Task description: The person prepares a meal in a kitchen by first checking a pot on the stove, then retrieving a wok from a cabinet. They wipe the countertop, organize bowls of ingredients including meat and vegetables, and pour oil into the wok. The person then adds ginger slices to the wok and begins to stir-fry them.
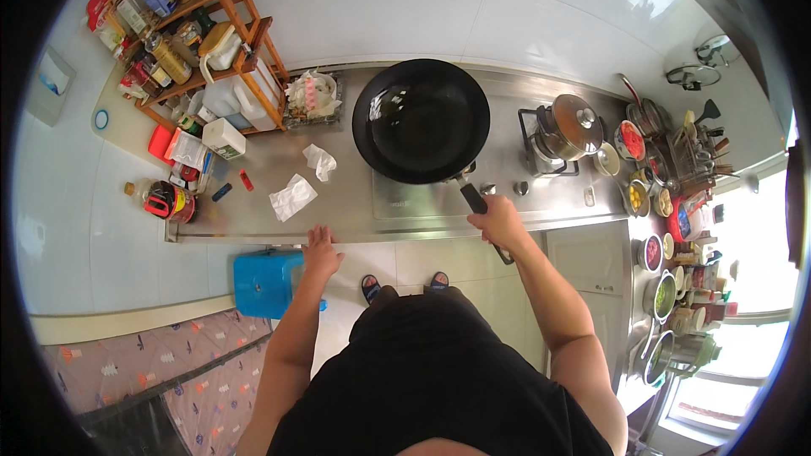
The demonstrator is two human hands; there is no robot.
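My right hand (500, 223) is closed around the handle of a black wok (431, 133), which stands over the left part of the steel stove counter (355, 221). Light glints off the wok's shiny, dark inside; whether it holds liquid I cannot tell. My left hand (322, 252) is at the counter's front edge with its fingers apart and nothing in it. Just beyond it lie two crumpled white tissues (293, 197). Right of the wok, a lidded pot (573, 130) sits on a burner, with two control knobs (521, 188) in front.
A wooden rack (260, 44) with bottles and jars fills the back left. Below it are a sauce bottle (171, 201) and two lighters (246, 180). Several bowls, such as one with green pieces (662, 296), line the right counter. A blue stool (263, 285) stands below my left hand.
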